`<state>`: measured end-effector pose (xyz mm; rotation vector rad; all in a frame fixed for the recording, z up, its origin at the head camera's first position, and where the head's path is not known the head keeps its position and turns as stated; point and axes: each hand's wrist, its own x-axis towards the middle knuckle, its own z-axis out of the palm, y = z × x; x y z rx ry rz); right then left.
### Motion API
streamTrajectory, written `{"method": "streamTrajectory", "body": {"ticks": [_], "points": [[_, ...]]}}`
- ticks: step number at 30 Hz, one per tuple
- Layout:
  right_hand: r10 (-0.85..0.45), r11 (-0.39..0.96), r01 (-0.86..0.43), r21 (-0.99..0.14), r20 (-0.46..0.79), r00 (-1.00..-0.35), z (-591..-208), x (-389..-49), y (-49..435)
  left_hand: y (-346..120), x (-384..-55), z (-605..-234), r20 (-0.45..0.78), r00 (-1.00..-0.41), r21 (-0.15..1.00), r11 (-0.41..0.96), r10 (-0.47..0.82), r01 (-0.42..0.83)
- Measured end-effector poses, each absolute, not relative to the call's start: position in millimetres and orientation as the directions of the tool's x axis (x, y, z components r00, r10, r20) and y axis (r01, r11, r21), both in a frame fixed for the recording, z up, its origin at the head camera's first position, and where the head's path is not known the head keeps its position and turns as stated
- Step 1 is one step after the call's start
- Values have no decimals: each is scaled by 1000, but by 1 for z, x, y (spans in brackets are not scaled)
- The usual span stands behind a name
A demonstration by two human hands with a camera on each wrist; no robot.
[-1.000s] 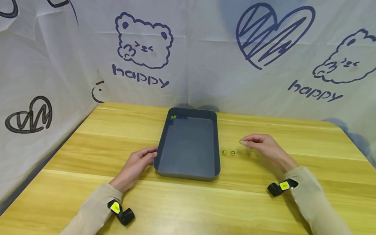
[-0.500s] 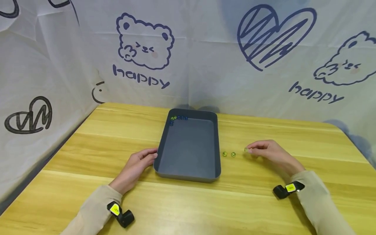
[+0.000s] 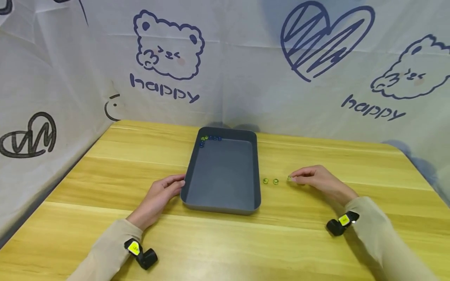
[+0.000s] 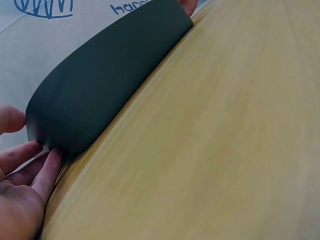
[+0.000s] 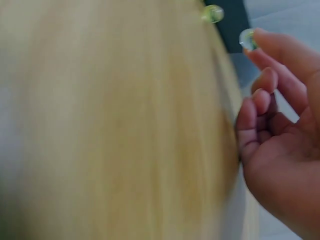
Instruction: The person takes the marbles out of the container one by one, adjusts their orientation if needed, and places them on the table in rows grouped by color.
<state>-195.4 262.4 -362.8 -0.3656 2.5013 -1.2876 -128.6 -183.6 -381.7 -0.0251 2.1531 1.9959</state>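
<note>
The left hand [image 3: 156,197] grasps nothing, its relaxed fingers touching the outside of the gray tray [image 3: 223,177] near its front left corner. The right hand [image 3: 321,181] pinches a yellow-green marble [image 3: 289,178] between thumb and fingertip, right of two loose marbles [image 3: 275,181] on the wooden surface [image 3: 225,242]. Blue marbles [image 3: 215,138] and two yellow-green ones [image 3: 203,138] sit in the tray's far left corner.

Tray [image 3: 225,175] open above, two marbles [image 3: 275,181] between tray and right hand [image 3: 320,181]
</note>
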Motion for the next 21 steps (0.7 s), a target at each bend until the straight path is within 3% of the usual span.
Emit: {"method": "streamTrajectory", "body": {"ticks": [21], "points": [[-383, 626, -157, -764, -125, -915, -362, -193, 261, -184, -127, -379, -141, -979, 988, 79, 147, -130]]}}
